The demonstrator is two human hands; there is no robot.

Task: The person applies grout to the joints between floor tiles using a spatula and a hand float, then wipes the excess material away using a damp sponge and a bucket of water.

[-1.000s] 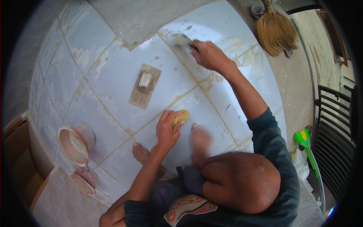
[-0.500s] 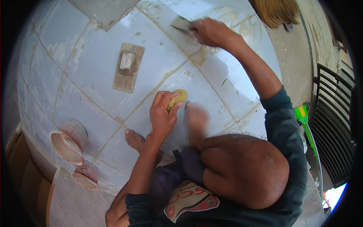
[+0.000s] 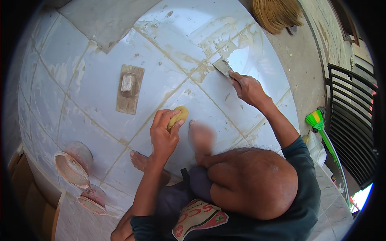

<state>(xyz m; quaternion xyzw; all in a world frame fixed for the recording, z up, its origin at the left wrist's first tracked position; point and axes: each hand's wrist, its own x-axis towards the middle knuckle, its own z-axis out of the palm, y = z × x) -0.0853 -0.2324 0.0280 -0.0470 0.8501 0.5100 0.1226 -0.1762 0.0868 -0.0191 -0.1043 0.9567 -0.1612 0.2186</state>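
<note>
In my left hand [image 3: 164, 132] I grip a yellow sponge [image 3: 178, 116], held above the tiles between my feet. My right hand [image 3: 250, 89] is closed around the handle of a putty knife [image 3: 222, 66]. Its wide blade is at the tiled floor [image 3: 161, 88], beside a joint smeared with tan grout [image 3: 200, 73]. Whether the blade's edge presses on the tile I cannot tell. A float [image 3: 129, 89] with a pale block handle lies on the tiles at left, apart from both hands.
Two grout-stained buckets [image 3: 72, 168] are at the lower left. A straw broom [image 3: 277, 14] lies at the top right. A green brush [image 3: 315, 119] and a black metal gate [image 3: 350, 120] are on the right. Bare grey concrete [image 3: 100, 20] borders the tiles at the top.
My right hand has drawn the putty knife nearer to me and a little rightward. The left hand still holds the sponge. The whole view has shifted slightly.
</note>
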